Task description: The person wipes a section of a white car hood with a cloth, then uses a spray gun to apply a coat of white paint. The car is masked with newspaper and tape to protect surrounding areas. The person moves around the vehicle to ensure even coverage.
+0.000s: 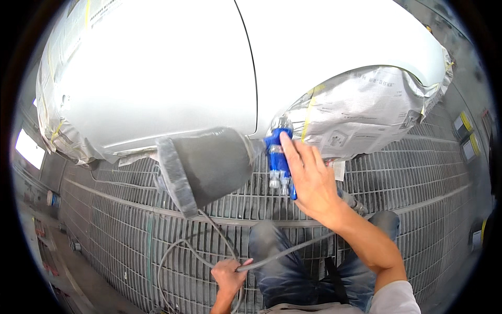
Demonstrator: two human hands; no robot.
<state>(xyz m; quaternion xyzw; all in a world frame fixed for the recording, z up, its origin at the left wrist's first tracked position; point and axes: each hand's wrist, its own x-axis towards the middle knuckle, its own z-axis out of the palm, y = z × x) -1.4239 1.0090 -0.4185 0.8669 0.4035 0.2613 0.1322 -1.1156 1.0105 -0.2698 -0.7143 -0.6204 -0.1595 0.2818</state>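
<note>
My right hand [314, 180] is closed round a blue spray gun [278, 157], held just below the lower edge of a white car body [167, 68]. A large grey cup [217, 162] with a cloudy, wrapped-looking end sticks out to the left from the gun. Its metal nozzle end points up toward the car panel, close to the masked wheel arch. Lower down, my left hand [229, 275] grips a grey air hose [285, 255]. The hose runs across my thighs to the right, and loops of it hang to the left. The right fingertips are partly hidden behind the gun.
Printed masking paper [361, 107] with yellow tape covers the wheel area, and more masking [70, 144] wraps the car's left end. Underfoot lies a metal floor grating [125, 209]. Yellow-and-white boxes [467, 136] stand along the right side; a small can [53, 199] is at the left.
</note>
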